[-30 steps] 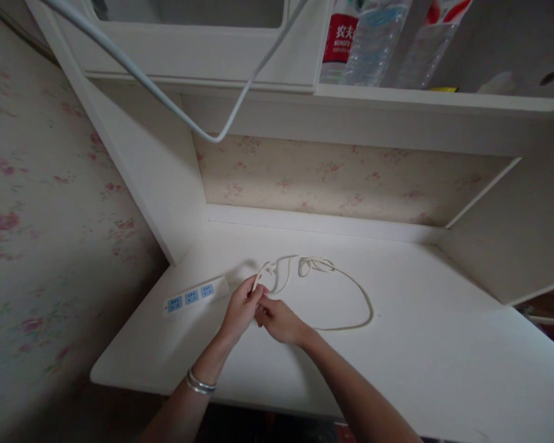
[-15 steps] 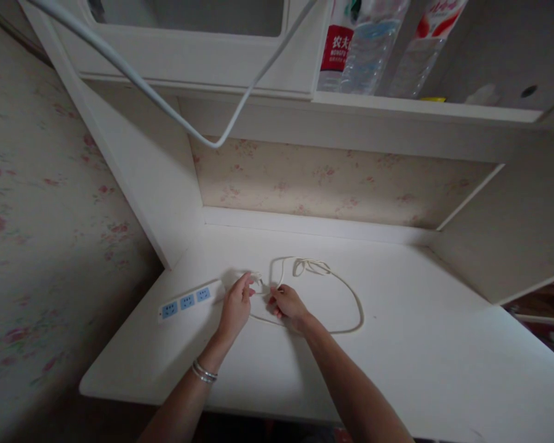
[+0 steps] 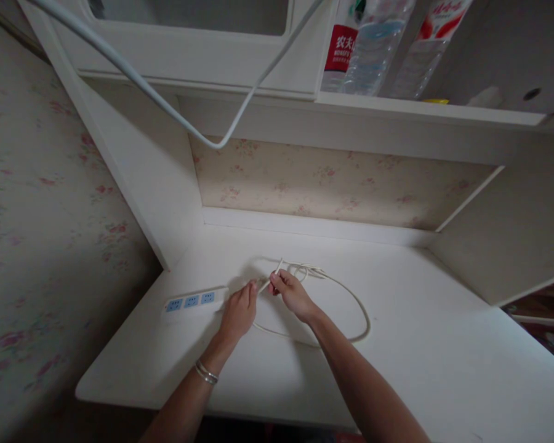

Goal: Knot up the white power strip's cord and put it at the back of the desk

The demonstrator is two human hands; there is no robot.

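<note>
The white worktop (image 3: 425, 351) fills the lower half of the view, set in a corner between flowered walls. Above it runs a shelf (image 3: 425, 106) that carries water bottles (image 3: 373, 46), one with a red label. A pale cable (image 3: 166, 104) hangs in a slack curve from the top of the unit, well apart from the hands.

A cream cord (image 3: 361, 307) lies on the worktop in a wide loop, with a small tangle at its far side. A power strip (image 3: 191, 301) with blue sockets lies flat to the left of the loop, near the side panel.

The right hand (image 3: 292, 294) pinches a short stretch of the cord between thumb and fingers and holds it just above the worktop. The left hand (image 3: 237, 314) sits just beside it, fingers pressed together, with the tips at the same stretch; whether they grip it cannot be told. Bracelets (image 3: 206, 372) circle the left wrist.
</note>
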